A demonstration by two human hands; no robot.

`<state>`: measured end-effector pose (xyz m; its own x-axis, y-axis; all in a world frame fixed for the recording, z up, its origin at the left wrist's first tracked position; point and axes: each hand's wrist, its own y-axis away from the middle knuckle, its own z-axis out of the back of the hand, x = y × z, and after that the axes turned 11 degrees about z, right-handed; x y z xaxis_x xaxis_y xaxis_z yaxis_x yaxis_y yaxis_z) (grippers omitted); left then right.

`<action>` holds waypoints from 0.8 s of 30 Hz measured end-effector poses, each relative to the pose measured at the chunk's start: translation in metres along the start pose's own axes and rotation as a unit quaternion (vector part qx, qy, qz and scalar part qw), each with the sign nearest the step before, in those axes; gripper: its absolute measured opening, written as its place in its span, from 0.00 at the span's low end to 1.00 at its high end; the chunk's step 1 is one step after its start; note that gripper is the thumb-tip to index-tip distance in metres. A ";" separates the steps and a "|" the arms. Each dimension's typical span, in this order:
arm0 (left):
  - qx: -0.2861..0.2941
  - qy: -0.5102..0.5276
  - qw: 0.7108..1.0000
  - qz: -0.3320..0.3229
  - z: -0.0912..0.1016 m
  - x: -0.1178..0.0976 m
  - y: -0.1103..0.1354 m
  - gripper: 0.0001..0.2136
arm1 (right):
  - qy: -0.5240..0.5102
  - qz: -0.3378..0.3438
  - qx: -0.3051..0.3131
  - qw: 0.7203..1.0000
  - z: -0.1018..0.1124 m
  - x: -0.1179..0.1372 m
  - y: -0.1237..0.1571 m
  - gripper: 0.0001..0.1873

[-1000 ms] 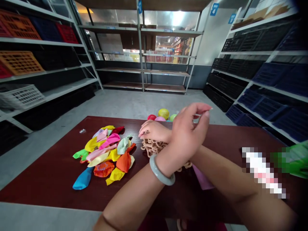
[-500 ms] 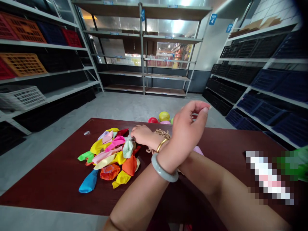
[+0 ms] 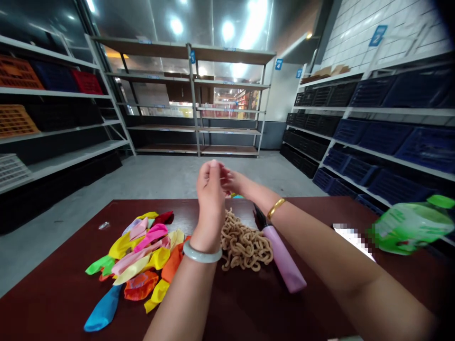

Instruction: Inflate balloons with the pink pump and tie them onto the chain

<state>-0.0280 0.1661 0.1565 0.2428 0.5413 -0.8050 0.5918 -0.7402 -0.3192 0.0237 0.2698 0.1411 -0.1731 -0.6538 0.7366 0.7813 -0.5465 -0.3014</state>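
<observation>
At nine o'clock on the dark table [image 3: 64, 279], seen from the person's side, I can make out a heap of limp balloons [image 3: 137, 259], mostly yellow, pink and orange, with a blue one [image 3: 104, 309] toward eight. A small clear scrap [image 3: 104, 226] lies at ten. Near twelve, above the tabletop, the left hand [image 3: 210, 187], a pale bangle [image 3: 202, 254] on its wrist, is together with the right hand [image 3: 237, 183], fingers bent in; I can't tell whether they grip anything. Nearer the middle sits a pile of tan loops [image 3: 245, 244]. A gold bracelet [image 3: 276, 208] rings the other wrist. Just beside the pile, toward four, lies a pink tube [image 3: 284, 263]. Farthest over, around two, is a green bottle [image 3: 414, 225].
</observation>
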 end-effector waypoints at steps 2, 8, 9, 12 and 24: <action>-0.033 -0.002 0.998 0.049 0.008 0.014 -0.004 0.18 | 0.046 -0.013 -0.025 0.999 0.017 -0.004 0.007 0.07; 0.009 -0.073 0.942 0.328 0.014 0.067 0.003 0.23 | 0.231 -0.028 -0.109 0.967 0.037 -0.006 0.040 0.07; 0.013 -0.036 0.938 0.344 0.014 0.072 0.007 0.21 | 0.250 -0.027 -0.113 0.961 0.035 -0.006 0.048 0.07; 0.026 0.094 0.930 0.354 0.013 0.082 0.018 0.10 | 0.326 0.000 -0.104 0.940 0.022 -0.004 0.068 0.07; -0.035 0.208 0.931 0.297 0.030 0.082 0.024 0.03 | 0.401 -0.060 -0.079 0.911 0.016 -0.016 0.148 0.26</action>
<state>-0.0168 0.1810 0.0679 0.8117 0.1630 -0.5609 0.3027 -0.9387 0.1652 0.1521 0.2074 0.0945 -0.6831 -0.7218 0.1108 0.6428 -0.6663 -0.3779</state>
